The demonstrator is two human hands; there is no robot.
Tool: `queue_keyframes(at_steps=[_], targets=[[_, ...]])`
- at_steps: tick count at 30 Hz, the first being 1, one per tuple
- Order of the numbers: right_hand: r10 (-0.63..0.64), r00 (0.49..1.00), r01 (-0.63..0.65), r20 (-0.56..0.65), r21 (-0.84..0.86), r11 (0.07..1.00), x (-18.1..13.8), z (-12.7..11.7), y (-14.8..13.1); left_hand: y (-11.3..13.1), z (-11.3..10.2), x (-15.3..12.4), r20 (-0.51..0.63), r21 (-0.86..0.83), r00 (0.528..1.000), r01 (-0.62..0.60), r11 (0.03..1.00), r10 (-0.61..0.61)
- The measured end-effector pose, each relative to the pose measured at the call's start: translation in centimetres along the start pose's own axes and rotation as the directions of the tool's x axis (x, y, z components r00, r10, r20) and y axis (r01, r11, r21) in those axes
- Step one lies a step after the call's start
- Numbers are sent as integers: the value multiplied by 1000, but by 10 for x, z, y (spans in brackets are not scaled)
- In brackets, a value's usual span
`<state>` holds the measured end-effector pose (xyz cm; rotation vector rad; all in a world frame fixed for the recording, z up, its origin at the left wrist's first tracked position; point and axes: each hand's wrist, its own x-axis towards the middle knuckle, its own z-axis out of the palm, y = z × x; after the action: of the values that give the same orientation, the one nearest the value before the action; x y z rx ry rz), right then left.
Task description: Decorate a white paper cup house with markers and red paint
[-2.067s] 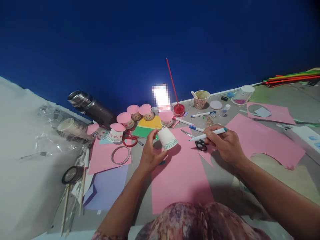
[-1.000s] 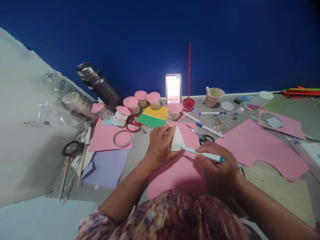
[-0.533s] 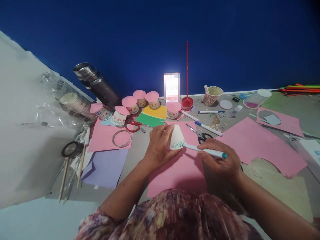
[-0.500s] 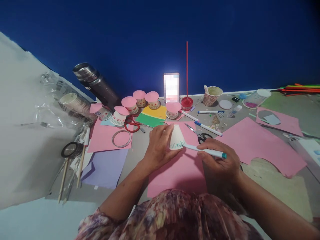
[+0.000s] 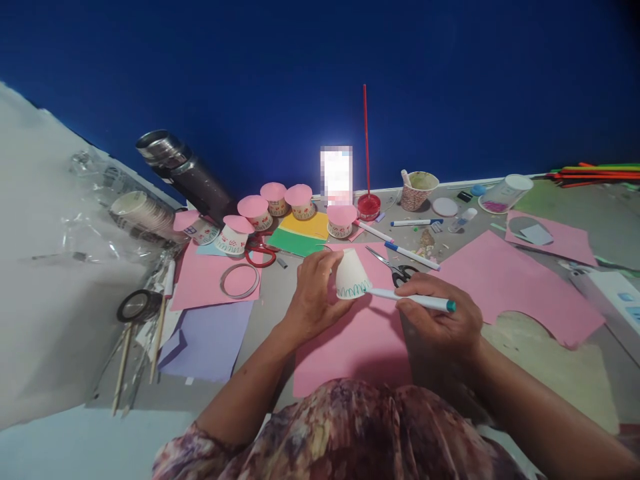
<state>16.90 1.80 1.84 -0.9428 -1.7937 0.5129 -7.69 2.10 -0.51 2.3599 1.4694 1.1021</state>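
Observation:
My left hand [image 5: 316, 288] is closed around the left side of a white paper cup [image 5: 351, 270], which is upside down and tilted a little. Green zigzag strokes run along the cup's wide rim. Between the thumb and fingers of my right hand [image 5: 443, 313] is a white marker [image 5: 423, 300] with a green end, its tip touching the cup near the rim's right side. Under both lies a sheet of pink paper [image 5: 350, 353]. Just beyond my right hand are black-handled scissors [image 5: 400, 275] and a blue-capped marker [image 5: 413, 256].
Several upturned cups with pink paper discs on top, such as one cup [image 5: 342, 223], stand behind. Left are red-handled scissors [image 5: 261, 257], a tape ring [image 5: 240, 280], purple paper [image 5: 207, 340] and a dark flask [image 5: 195, 183]. Cut pink paper [image 5: 520, 287] lies right; a lit phone [image 5: 337, 177] leans at the wall.
The left hand has turned slightly, showing more of the cup's side. The marker tip stays at the green strokes near the rim. The whole view has shifted a little.

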Motion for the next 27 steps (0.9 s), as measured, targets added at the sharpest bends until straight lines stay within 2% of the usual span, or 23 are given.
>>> queue_keyframes(at_steps=[4,10,19,23,27], targets=[[-16,998,15,59,7,1000,4,1,-2,-1,0,0,-8,-10,1000,-28,1000,28],[55,998,-55,-3,-8,998,2,-3,0,-3,-1,1,1,-56,1000,2,998,-2],[-86,996,86,-13,-13,996,6,-3,1,-3,-1,0,10,-93,1000,30,995,-29],[-88,994,88,-69,-7,996,5,-4,3,-5,0,0,8,-109,999,45,993,-45],[-113,992,113,-53,-1,994,6,-4,3,-5,0,-1,5,-132,999,50,990,-50]])
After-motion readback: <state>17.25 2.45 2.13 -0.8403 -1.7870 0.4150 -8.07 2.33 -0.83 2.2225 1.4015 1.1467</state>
